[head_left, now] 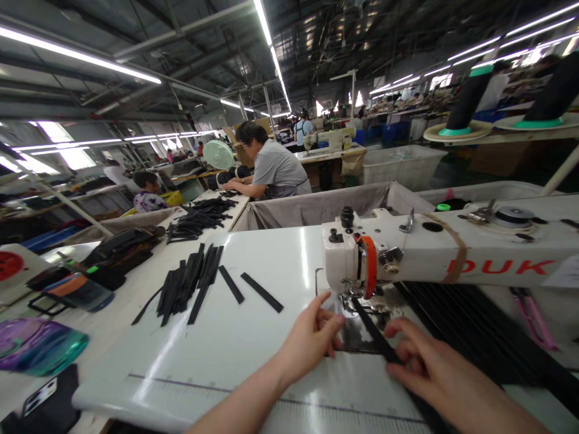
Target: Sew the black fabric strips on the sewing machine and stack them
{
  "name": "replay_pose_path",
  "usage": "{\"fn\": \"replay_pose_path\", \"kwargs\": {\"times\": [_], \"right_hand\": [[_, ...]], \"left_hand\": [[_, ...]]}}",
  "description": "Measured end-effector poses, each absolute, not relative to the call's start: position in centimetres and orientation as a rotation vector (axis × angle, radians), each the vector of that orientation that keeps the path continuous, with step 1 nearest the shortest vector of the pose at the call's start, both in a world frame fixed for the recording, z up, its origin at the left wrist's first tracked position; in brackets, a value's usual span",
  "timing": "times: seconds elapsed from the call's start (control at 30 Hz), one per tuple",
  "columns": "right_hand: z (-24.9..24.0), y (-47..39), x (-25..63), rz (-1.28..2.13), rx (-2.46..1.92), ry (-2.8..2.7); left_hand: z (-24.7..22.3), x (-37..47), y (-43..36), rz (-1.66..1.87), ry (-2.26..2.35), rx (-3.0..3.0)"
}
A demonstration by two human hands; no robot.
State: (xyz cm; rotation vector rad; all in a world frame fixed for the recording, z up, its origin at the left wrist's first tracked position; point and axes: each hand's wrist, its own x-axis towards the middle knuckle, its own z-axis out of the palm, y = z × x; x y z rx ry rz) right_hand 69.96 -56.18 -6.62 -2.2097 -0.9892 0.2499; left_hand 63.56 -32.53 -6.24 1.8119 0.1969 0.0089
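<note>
A long black strap (373, 331) runs from beneath the presser foot of the white sewing machine (337, 265) toward me. My right hand (429, 364) grips that strap between thumb and fingers, to the right of the metal needle plate (357, 334). On the other side of the plate is my left hand (312, 331), its index finger stretched toward the machine head and the rest loosely bent. Nothing shows in it. Two short black strips (262, 292) lie apart on the white table, left of the machine. Farther left is a heap of similar strips (181, 286).
More long black straps (456, 325) pass under the machine arm, with pink-handled snips (534, 316) beside them. A ruler scale (271, 398) marks the table's front. A phone (43, 398) and a mug (79, 292) stand left. A co-worker (278, 163) leans over the far table.
</note>
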Motion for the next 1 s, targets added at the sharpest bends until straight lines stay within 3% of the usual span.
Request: {"fn": "replay_pose_path", "kwargs": {"times": [0.1, 0.2, 0.3, 0.47, 0.63, 0.83, 1.0], "right_hand": [[-5.8, -55.3, 67.4, 0.316, -2.086, -1.092], [-5.2, -54.2, 67.7, 0.083, -2.075, -1.32], [-5.0, -52.9, 69.2, -0.217, -2.07, -1.667], [-6.5, -51.7, 70.0, -0.633, -2.15, -1.793], [-7.8, -51.2, 70.4, -0.69, -2.236, -1.708], [-7.6, -51.4, 70.7, -0.634, -2.08, -1.799], [-8.1, -51.1, 70.4, -0.747, -2.246, -1.691]], "left_hand": [[-6.6, 63.9, -35.2, -0.176, 0.252, 1.334], [-7.0, 64.6, -35.1, -0.136, 0.322, 1.315], [-7.5, 65.4, -34.1, -0.093, 0.331, 1.502], [-8.1, 65.5, -33.3, 0.457, 0.189, 2.233], [-8.0, 64.6, -33.5, 0.49, -0.089, 2.492], [-7.9, 64.4, -34.2, 0.467, 0.115, 2.65], [-8.5, 64.9, -34.1, 0.505, -0.097, 2.533]]}}
